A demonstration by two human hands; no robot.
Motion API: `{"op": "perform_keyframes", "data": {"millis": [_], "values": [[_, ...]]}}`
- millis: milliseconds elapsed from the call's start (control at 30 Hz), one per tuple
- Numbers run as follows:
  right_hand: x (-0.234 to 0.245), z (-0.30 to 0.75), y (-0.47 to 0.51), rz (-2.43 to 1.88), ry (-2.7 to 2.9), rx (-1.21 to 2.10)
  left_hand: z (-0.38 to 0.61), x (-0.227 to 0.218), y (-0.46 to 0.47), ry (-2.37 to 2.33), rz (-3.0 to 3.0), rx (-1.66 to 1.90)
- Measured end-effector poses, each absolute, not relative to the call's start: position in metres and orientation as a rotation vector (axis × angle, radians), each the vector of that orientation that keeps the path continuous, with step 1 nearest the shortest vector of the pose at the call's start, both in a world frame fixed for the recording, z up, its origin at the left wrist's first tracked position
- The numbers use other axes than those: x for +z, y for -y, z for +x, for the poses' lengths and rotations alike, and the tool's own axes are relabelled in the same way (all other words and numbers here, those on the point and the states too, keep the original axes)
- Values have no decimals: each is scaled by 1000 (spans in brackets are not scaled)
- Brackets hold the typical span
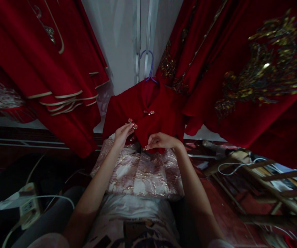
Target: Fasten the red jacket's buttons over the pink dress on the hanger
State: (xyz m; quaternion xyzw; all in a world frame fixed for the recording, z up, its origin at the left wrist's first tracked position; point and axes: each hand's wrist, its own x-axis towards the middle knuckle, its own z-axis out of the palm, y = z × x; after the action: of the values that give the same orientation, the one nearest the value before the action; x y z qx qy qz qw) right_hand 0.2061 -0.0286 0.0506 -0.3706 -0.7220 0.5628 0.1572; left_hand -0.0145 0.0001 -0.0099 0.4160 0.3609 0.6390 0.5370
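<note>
A short red jacket (pixel 167 120) hangs in front of me on a purple hanger (pixel 151 67). Its top flower-shaped clasp (pixel 149 113) lies across the front, and below it the two front edges spread apart. My left hand (pixel 123 136) is closed in a pinch at the middle flower clasp (pixel 132 124), on the jacket's left front edge. Lower and to the right, my right hand (pixel 162 140) pinches the other front edge near a small beaded clasp piece (pixel 145 148). A pink and white brocade fabric with gold threads (pixel 150 175) rests on my lap.
Red garments with pale trim (pixel 68 93) hang at left, and red ones with gold sequins (pixel 269 65) at right. A white power strip (pixel 29 206) with cables sits at lower left. A wooden rack (pixel 274 196) holding papers stands at right.
</note>
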Motion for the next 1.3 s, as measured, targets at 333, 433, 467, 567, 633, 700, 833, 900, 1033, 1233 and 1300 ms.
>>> {"op": "perform_keyframes", "data": {"millis": [333,433,467,567,633,700,833,900,1033,1233,1300], "values": [[52,204,28,-1081,2085,1613,-9,-8,-10,-1062,1012,1674],[53,207,29,-1089,2094,1601,-7,-6,-12,-1075,1058,1592],[54,210,29,-1095,2110,1598,-5,-3,-12,-1066,1103,1537],[53,217,27,-1116,2210,1593,3,11,-14,-1048,1333,1423],[51,221,26,-1125,2282,1593,10,27,-16,-1042,1595,1417],[49,222,24,-1107,2297,1613,16,45,-18,-1074,1926,1421],[48,222,22,-1080,2216,1611,25,82,-26,-1361,2552,1372],[47,222,22,-1092,2217,1586,27,95,-31,-1471,2758,1272],[45,223,21,-1070,2232,1605,28,111,-36,-1415,3049,1079],[40,220,19,-1085,2240,1612,29,114,-42,-1152,3252,943],[39,219,19,-1090,2251,1619,29,113,-49,-1103,3269,851]]}}
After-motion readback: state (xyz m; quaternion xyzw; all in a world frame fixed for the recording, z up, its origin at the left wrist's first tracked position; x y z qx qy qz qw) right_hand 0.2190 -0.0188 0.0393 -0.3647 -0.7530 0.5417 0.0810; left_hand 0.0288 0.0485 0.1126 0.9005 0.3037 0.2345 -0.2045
